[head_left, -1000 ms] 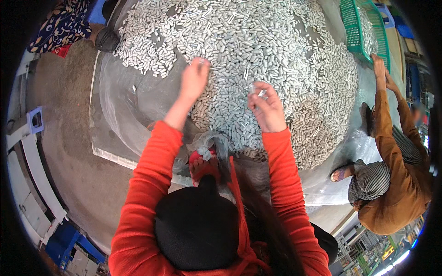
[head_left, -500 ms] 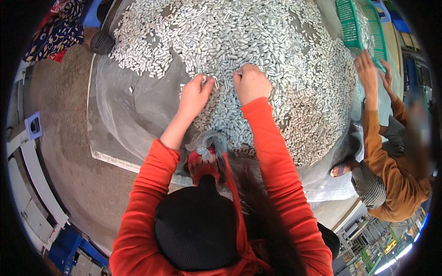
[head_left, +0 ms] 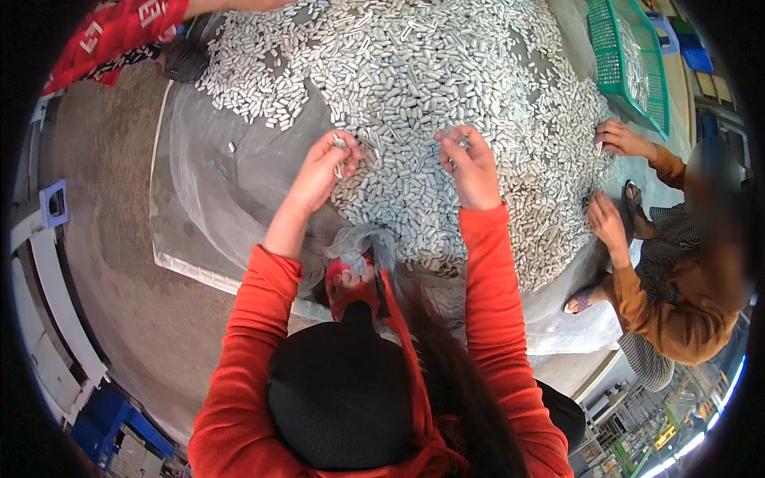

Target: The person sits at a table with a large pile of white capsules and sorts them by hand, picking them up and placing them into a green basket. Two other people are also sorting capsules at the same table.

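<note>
A wide heap of small silvery, capsule-shaped metal pieces spreads on a sheet in front of me. At its near left edge my left hand is closed on a few of these pieces, which show between thumb and fingers. Over the middle of the heap, my right hand has its fingers curled together. A greyish piece shows at its fingertips, partly hidden by the fingers. Both hands are apart from each other.
Clear plastic sheeting lies left of the heap, with one stray piece on it. A green basket stands at the far right. To the right, a co-worker's hands reach the heap's edge. Another person's red patterned sleeve enters at far left.
My right hand has moved right and turned, showing its curled fingers. My left hand has shifted slightly left, with pieces now visible. The right co-worker's hands went from basket to heap; a red sleeve appeared.
</note>
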Available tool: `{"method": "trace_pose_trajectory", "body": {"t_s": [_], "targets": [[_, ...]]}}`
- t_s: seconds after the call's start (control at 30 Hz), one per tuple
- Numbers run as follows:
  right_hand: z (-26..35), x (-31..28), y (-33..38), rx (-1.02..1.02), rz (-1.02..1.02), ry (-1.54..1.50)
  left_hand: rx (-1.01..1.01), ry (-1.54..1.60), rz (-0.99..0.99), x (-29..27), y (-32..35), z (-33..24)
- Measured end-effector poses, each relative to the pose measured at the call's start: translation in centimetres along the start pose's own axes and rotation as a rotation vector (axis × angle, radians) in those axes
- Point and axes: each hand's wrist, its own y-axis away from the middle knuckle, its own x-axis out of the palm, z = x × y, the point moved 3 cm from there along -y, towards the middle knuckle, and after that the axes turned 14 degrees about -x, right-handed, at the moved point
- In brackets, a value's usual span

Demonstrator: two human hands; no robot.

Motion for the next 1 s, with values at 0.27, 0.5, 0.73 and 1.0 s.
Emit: {"method": "trace_pose_trajectory", "body": {"t_s": [0.27, 0.5, 0.73, 1.0], "targets": [[0.1, -0.5, 2.3, 0.144, 0.029, -0.102, 0.233, -1.215, -0.574, 2.2, -2.6, -1.5], [-1.6, 3.8, 3.3, -0.249, 0.036, 1.169, 0.24, -1.168, -0.311, 3.4, -2.3, 0.2], [-2.6, 1.9, 2.3, -0.109, 0.043, 0.78, 0.172, -1.047, -0.372, 1.9, 0.1, -1.2], [-2.5, 2.6, -0.1, -0.116, 0.018, 0.389, 0.21, -1.398, -0.53, 4.3, -1.9, -0.4]]}}
